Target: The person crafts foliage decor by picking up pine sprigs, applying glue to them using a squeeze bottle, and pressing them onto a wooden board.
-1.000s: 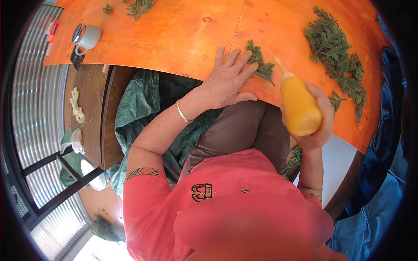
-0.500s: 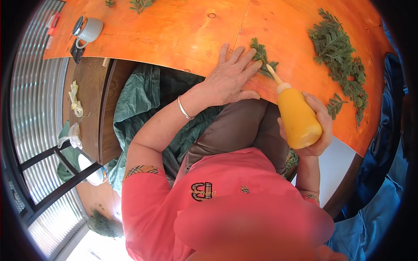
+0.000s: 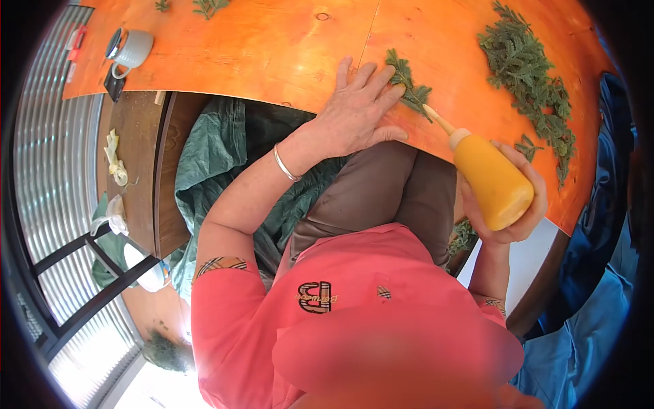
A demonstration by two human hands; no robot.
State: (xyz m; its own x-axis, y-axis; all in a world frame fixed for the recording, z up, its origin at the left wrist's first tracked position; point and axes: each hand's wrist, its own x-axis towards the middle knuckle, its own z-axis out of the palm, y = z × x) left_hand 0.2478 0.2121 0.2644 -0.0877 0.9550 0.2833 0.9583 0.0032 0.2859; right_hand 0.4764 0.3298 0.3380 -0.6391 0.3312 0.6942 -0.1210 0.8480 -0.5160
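My left hand (image 3: 357, 105) lies flat on the orange wooden table with its fingers spread. Its fingertips touch the left side of a small green leafy sprig (image 3: 407, 82). In my right hand (image 3: 521, 198) is a yellow squeeze bottle (image 3: 494, 180), tilted so that its long pale nozzle (image 3: 439, 119) points at the table. The nozzle tip is at the lower stem end of the sprig; whether it touches the stem I cannot tell. Part of my right hand is hidden behind the bottle.
On the right of the table (image 3: 272, 48) lies a heap of green sprigs (image 3: 521, 71), with a smaller sprig (image 3: 526, 146) beside it. A grey mug (image 3: 134, 49) stands at the far left. Loose sprigs (image 3: 210, 7) lie at the back. Green sheeting (image 3: 214, 150) hangs below the table edge.
The bottle in my right hand has moved to the right, its nozzle tip shifting from the sprig's leaves toward its stem end. My left hand stays pressed beside the sprig.
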